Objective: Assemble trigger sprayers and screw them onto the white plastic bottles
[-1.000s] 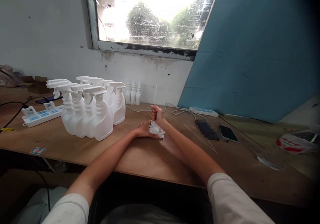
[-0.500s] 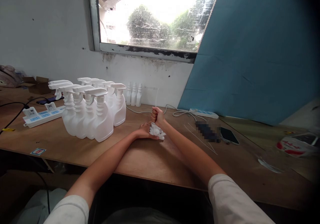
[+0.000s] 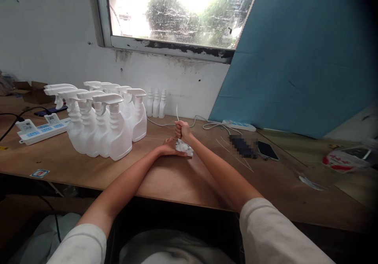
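Note:
My right hand (image 3: 182, 130) is a closed fist around a thin whitish tube (image 3: 177, 111), which sticks up above it and leans slightly left. Directly below, my left hand (image 3: 169, 148) grips a knobbly white plastic piece (image 3: 186, 149) down at the tabletop, its thumb along the near side. Whether the tube's lower end sits inside that piece is hidden by my hands. To the left stand several white spray bottles (image 3: 119, 138) with trigger heads, grouped close together.
Against the wall stand three small white bottles (image 3: 156, 103). Thin loose tubes (image 3: 243, 162) lie right of my forearm, near a phone (image 3: 267, 150). Power strips rest at the left (image 3: 44, 131) and back right (image 3: 239, 125). A white cable (image 3: 168, 123) crosses the back; the table's front edge (image 3: 183, 203) is close.
The view has tipped slightly downward, so the scene sits higher. The tube has gone from nearly upright to leaning left. Both hands keep their grips close together.

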Action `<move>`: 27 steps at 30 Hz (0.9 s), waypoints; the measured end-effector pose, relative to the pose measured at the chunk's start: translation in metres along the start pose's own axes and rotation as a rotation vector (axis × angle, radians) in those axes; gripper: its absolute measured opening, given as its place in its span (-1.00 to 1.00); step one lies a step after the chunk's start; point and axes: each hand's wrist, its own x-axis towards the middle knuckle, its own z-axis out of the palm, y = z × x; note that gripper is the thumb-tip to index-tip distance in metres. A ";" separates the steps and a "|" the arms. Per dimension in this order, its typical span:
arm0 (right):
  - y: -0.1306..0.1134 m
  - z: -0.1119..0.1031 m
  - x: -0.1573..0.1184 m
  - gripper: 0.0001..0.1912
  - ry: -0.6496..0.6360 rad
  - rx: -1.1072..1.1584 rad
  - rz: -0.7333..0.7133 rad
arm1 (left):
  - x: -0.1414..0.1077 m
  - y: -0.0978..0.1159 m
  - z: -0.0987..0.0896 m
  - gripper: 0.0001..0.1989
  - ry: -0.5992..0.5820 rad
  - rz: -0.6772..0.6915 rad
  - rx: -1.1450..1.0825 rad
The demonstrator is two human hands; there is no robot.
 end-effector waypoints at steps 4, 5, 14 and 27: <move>-0.001 0.006 -0.001 -0.56 -0.032 -0.041 0.029 | 0.002 -0.002 0.001 -0.19 -0.002 -0.015 0.021; -0.002 0.006 -0.002 -0.55 -0.045 -0.048 0.034 | 0.002 -0.002 0.002 -0.17 -0.004 -0.026 0.034; -0.022 -0.013 -0.014 -0.67 -0.212 -0.162 -0.022 | 0.003 -0.002 0.001 -0.12 -0.013 0.014 0.014; -0.054 -0.168 -0.102 -0.76 0.523 -1.377 0.192 | 0.001 -0.003 0.003 0.12 -0.031 -0.027 -0.042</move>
